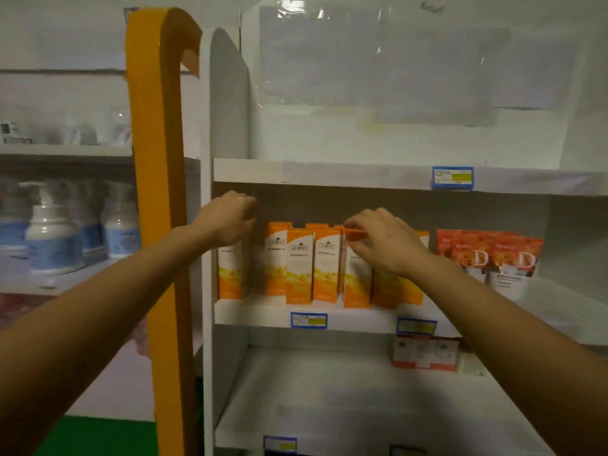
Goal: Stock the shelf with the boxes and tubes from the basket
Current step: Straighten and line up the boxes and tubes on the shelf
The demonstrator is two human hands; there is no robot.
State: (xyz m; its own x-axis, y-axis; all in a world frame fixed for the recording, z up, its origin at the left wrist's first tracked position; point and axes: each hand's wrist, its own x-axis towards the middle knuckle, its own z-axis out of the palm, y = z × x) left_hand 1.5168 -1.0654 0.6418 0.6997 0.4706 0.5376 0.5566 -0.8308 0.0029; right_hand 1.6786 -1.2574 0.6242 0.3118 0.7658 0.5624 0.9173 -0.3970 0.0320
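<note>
Our left hand [227, 218] curls over the leftmost orange box [230, 274], upright on the middle shelf [256, 312]; our right hand [385, 241] pinches the top of the mid-row box [357, 281], directly beneath it

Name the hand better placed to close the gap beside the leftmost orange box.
Left. The left hand sits atop the leftmost orange box; the right hand pinches a front-row box farther right.

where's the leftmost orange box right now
Head view: the leftmost orange box stands at the left end of the middle shelf, beside the white side panel, its top held by the left hand.
</note>
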